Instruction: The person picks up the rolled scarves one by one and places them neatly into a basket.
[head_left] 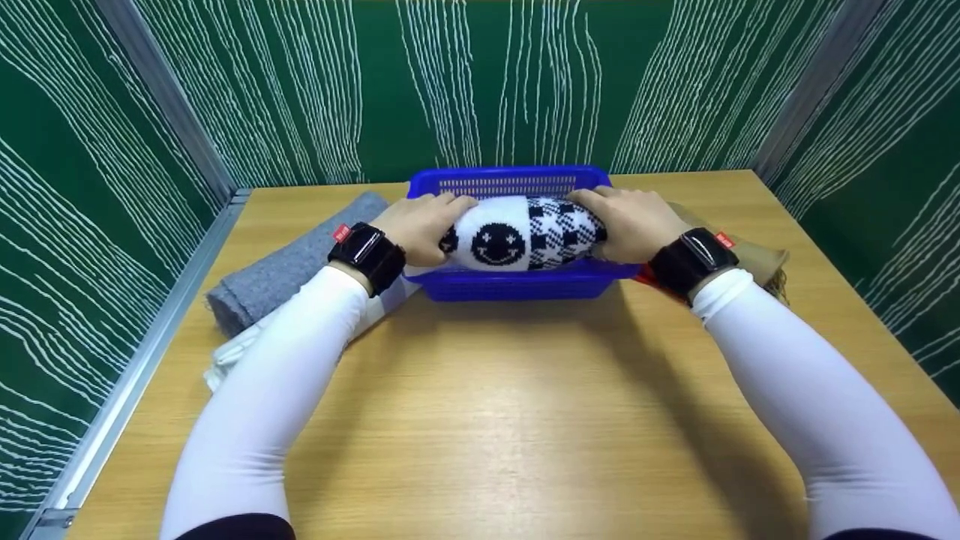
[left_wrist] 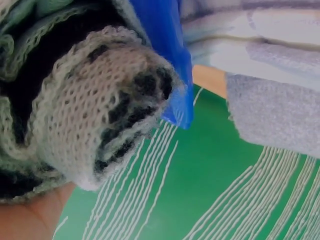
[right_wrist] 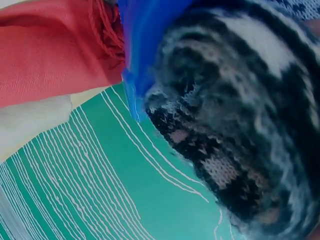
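A rolled knit scarf (head_left: 525, 232), white with a black smiley at one end and a black-and-white check at the other, lies level over the blue plastic basket (head_left: 517, 287). My left hand (head_left: 424, 223) grips the smiley end, and my right hand (head_left: 636, 223) holds the checked end. Coiled layers show at the scarf's left end (left_wrist: 100, 110) in the left wrist view and at its right end (right_wrist: 225, 135) in the right wrist view. The scarf hides most of the basket's inside, so I cannot tell whether it touches the bottom.
Left of the basket lie a grey rolled scarf (head_left: 292, 259) and a white one with grey patches (head_left: 225, 356). To the right are a tan fringed scarf (head_left: 757, 262) and a red fringed scarf (right_wrist: 55, 55). Green patterned panels (head_left: 495, 90) enclose the wooden table (head_left: 510, 420).
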